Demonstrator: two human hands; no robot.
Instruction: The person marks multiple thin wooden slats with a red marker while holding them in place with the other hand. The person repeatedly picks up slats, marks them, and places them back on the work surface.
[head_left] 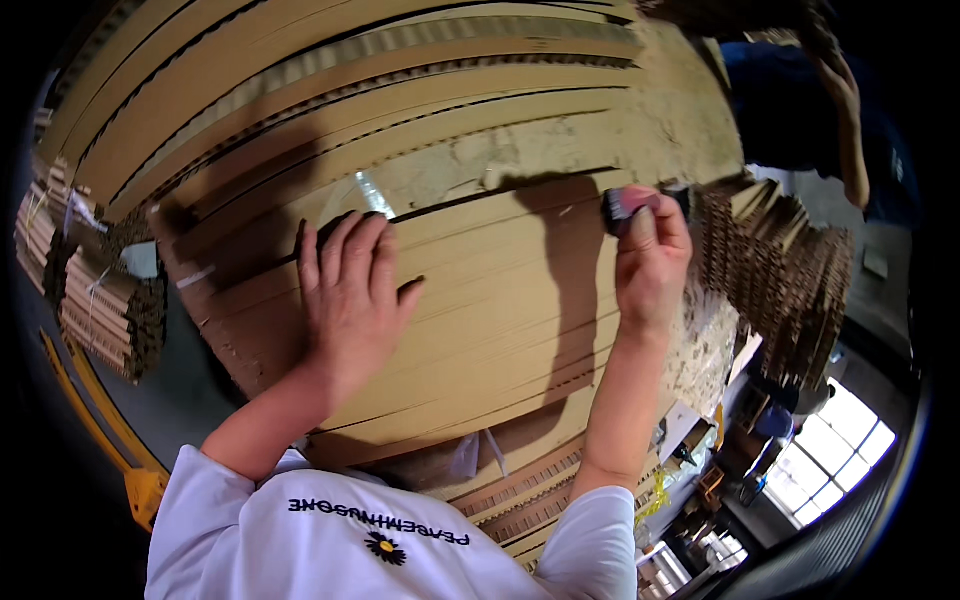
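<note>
Your left hand (350, 290) spreads loosely open over cardboard strips (490, 290); your right hand (652, 262) pinches a small pink piece (633, 198)!

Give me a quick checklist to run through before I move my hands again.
1. Left hand on the cardboard: ok, laid on it with fingers spread.
2. Right hand has a grip on the small pink-and-dark item: ok, pinched between thumb and fingers.
3. What that item is: cannot tell, too small and blurred.
4. Area just beyond the left hand free of loose bits: not ok, a shiny strip is there.
5. Other person's arm away from your hands: ok, apart at the upper right.
</note>
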